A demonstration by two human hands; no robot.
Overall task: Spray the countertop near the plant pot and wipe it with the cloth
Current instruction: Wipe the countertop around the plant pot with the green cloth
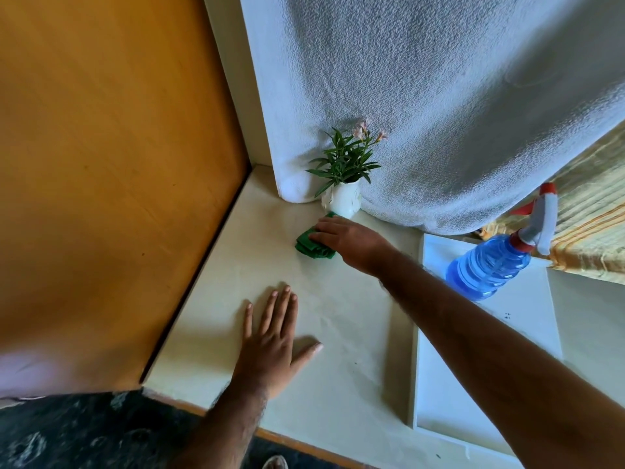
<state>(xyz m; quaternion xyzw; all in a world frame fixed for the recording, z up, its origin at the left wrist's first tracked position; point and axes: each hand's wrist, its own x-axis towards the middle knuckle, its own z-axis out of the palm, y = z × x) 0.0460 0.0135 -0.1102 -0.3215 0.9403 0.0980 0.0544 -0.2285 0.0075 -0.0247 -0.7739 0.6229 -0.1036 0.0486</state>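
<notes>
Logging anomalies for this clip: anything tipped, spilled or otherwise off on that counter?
Nothing stands out. The plant pot stands upright, the spray bottle sits upright to the right with no puddle visible, and the right hand presses the green cloth just in front of the pot. The left hand lies flat on the countertop.

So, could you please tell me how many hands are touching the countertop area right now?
2. The left hand lies flat on the bare countertop near the front edge; the right hand presses the green cloth beside the plant pot.
</notes>
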